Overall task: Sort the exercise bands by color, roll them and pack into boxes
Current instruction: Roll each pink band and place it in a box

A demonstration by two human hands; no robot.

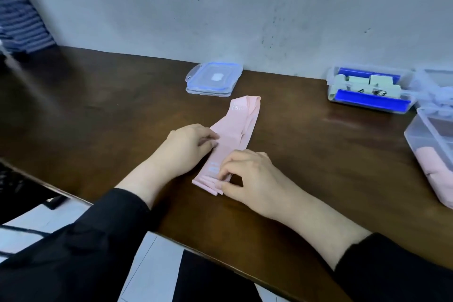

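Note:
A pink exercise band lies flat on the dark wooden table, stretched away from me, with white print near its far end. My left hand presses its fingertips on the band's left edge at mid-length. My right hand pinches the band's near end, where several pink layers are stacked. A clear box at the right edge holds rolled pink bands. Another clear box at the back right holds pale green rolls and blue bands.
Stacked clear lids with blue seals lie at the back centre near the grey wall. A striped cloth hangs at the far left. Crumpled clear plastic sits at the far right.

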